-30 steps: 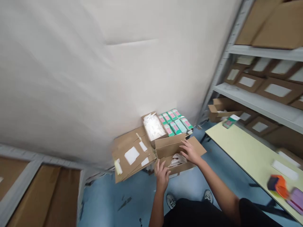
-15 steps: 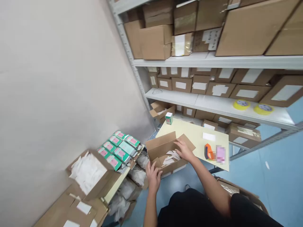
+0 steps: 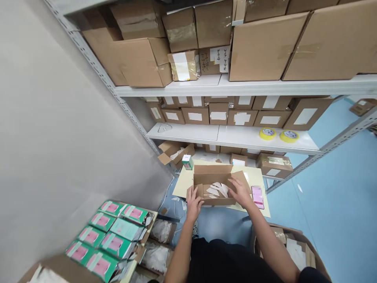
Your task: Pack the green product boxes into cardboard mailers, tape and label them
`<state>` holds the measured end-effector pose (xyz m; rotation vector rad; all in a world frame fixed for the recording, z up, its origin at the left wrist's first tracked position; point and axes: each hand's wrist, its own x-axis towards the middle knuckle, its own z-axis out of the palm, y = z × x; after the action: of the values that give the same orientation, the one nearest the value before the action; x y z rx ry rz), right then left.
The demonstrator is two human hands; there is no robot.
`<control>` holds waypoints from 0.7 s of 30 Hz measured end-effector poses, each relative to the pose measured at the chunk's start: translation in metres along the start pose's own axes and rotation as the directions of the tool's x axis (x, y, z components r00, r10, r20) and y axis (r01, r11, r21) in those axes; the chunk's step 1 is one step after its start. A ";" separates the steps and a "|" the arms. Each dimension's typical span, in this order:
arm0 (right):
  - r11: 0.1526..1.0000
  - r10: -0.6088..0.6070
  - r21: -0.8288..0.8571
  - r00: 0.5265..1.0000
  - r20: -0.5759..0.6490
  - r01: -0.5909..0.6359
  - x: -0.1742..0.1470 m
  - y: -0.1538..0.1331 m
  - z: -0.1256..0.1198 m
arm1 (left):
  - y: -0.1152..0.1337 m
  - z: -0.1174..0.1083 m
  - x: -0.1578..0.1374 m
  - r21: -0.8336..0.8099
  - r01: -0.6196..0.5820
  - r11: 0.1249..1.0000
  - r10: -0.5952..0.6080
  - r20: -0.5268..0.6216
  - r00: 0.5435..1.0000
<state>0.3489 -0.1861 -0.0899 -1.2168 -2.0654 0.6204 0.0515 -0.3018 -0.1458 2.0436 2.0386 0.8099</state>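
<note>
An open cardboard box (image 3: 213, 201) with its flaps up is held between my two hands at the front of the cream-coloured table. White paper-like pieces (image 3: 218, 189) lie inside it. My left hand (image 3: 194, 202) grips the box's left end, fingers bent over the edge. At the other end, my right hand (image 3: 240, 192) holds the right side with the fingers reaching over the rim. Whether the box's underside rests on the table cannot be made out.
On the table (image 3: 181, 186) stand a small green-and-white box (image 3: 187, 162) and a phone (image 3: 258, 196). Green-and-pink boxes (image 3: 101, 220) cover a stand at left. Shelves (image 3: 188, 131) behind carry cartons and yellow tape rolls (image 3: 267, 133). A large carton (image 3: 291, 232) sits at lower right.
The view has swung left-to-right towards the table. My hands have carried the cardboard box over to the table's front. The orange tool on the table is now out of sight.
</note>
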 end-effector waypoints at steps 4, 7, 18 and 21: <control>0.997 0.040 -0.060 0.998 -0.044 -0.043 0.034 -0.010 0.016 | -0.049 0.013 0.065 -0.033 -0.044 0.999 0.047 0.113 0.993; 0.995 0.073 -0.068 0.997 -0.032 -0.075 0.067 -0.032 0.036 | -0.086 0.018 0.106 -0.070 -0.035 0.997 0.049 0.223 0.973; 0.933 0.275 0.229 0.960 0.045 -0.278 0.179 -0.088 0.169 | -0.178 -0.002 0.176 -0.414 0.094 0.905 -0.056 0.103 0.993; 0.894 0.359 0.243 0.926 0.114 -0.376 0.216 -0.081 0.213 | -0.204 -0.020 0.213 -0.458 0.238 0.856 -0.246 0.043 0.968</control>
<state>0.0685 -0.0467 -0.1148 -1.4539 -1.7419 1.0868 -0.1522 -0.0882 -0.1659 1.4929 1.8316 1.1303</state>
